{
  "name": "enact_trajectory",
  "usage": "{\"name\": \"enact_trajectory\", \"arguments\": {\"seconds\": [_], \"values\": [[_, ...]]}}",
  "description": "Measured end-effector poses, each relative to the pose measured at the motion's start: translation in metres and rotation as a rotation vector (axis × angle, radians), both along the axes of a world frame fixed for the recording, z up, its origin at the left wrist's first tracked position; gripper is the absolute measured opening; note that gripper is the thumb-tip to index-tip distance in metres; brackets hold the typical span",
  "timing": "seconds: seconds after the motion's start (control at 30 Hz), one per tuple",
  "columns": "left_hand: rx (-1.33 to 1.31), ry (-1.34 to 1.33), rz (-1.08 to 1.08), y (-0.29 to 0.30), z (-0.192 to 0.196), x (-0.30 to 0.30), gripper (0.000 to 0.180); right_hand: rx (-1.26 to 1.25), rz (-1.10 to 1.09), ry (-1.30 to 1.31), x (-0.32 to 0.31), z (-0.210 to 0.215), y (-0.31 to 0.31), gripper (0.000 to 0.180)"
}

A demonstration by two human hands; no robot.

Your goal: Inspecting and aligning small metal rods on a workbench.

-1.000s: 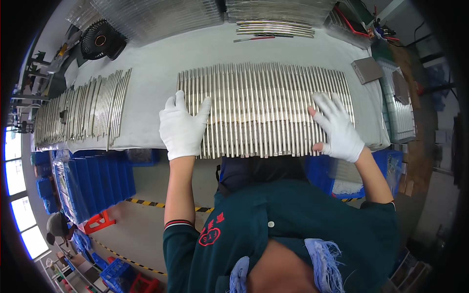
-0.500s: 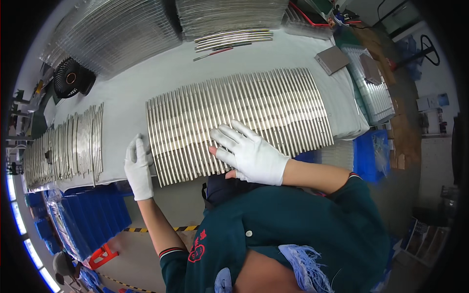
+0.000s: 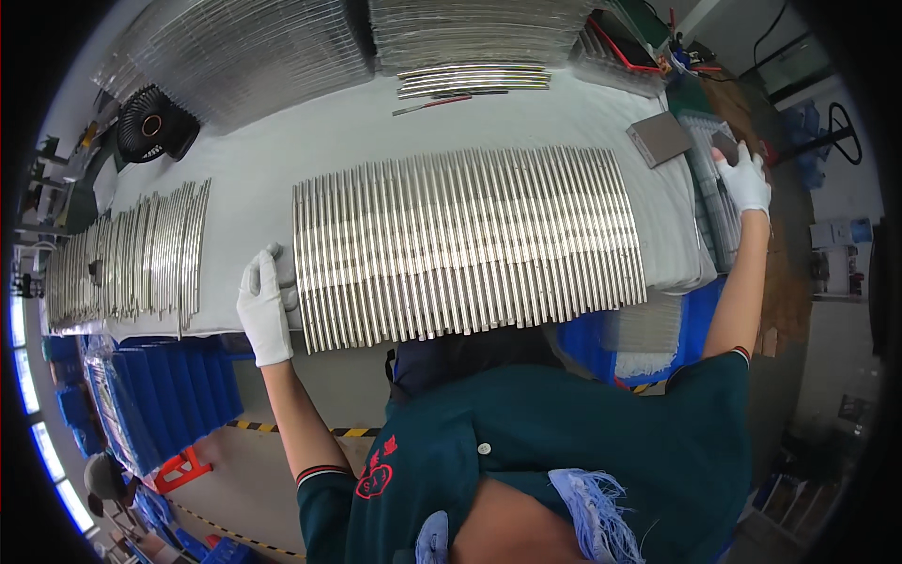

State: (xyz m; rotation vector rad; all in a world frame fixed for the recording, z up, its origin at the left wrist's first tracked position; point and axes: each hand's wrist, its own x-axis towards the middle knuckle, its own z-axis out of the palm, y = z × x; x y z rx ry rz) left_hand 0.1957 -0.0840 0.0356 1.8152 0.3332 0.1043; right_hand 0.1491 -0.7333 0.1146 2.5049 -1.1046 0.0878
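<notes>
Our left hand grips the left edge of the metal rod row to steady it, while our right hand grasps a small dark block far right.

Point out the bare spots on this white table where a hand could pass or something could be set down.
Bare white table lies between the black fan, the rear stacks and the big row of metal strips. A narrow lane runs between that row and the smaller row, where the left hand rests. It is crowded on the right by the grey block, near the right hand.
</notes>
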Motion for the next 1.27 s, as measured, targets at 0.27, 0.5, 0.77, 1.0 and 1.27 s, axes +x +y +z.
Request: {"name": "enact_trajectory", "arguments": {"seconds": [0.27, 0.5, 0.77, 1.0, 1.27], "values": [[-0.039, 0.067, 0.063, 0.000, 0.003, -0.005, 0.032, 0.077, 0.065, -0.106, 0.003, -0.016, -0.024, 0.070], [0.010, 0.055, 0.043, -0.007, 0.009, -0.011, 0.032, 0.118, 0.250, -0.165, -0.006, -0.026, -0.044, 0.068], [-0.044, 0.067, 0.042, -0.008, 0.005, -0.006, 0.032, 0.177, 0.188, -0.360, -0.007, -0.002, 0.017, 0.059], [0.129, -0.017, 0.063, 0.004, -0.006, -0.003, 0.030, 0.945, 0.905, 0.008, 0.008, -0.004, 0.187, 0.065], [0.340, -0.197, 0.013, -0.001, -0.006, -0.011, 0.035, 0.409, 1.563, 0.375, 0.094, -0.073, -0.063, 0.100]]}}
